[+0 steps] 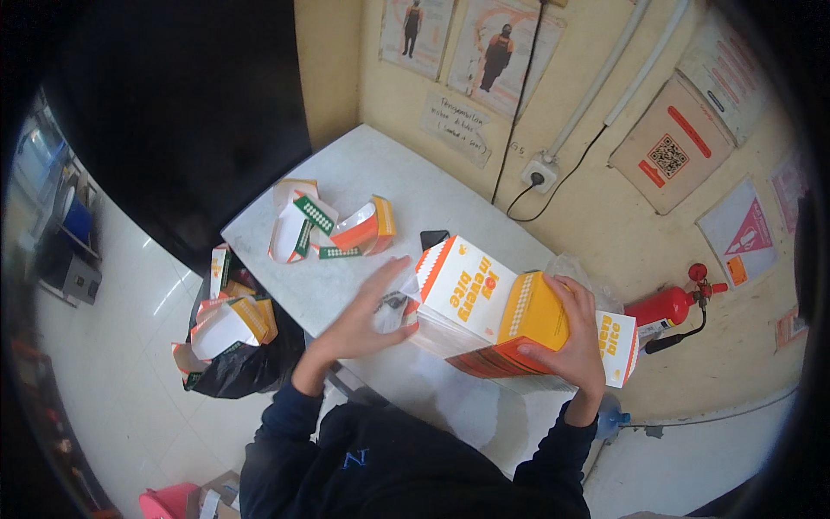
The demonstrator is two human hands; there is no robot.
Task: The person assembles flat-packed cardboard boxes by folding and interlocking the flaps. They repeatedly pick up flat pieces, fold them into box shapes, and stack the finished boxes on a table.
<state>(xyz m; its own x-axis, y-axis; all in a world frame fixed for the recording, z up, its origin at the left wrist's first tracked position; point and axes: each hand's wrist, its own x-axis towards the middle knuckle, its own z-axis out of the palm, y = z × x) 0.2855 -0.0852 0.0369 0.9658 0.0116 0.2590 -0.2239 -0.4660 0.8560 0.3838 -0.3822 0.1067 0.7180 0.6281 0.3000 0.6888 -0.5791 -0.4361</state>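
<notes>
Over the table, a thick stack of paper food cartons (471,298) in white, yellow and orange lies tilted between my hands. My right hand (566,333) grips the stack around its yellow part, thumb on the near side and fingers over the top. At the left end, my left hand (363,316) is curved with thumb and fingers wide apart, their tips against the stack's end. Clear plastic (393,298) shows between those fingers; whether it wraps the whole stack is unclear. Another white and orange carton (616,349) sticks out beyond my right hand.
Several opened cartons (290,233) lie on the white table (346,177). A dark phone (434,238) rests behind the stack. Left of the table, a black bag (251,372) holds more cartons. A red fire extinguisher (661,307) and a plugged-in cable (538,178) are by the wall.
</notes>
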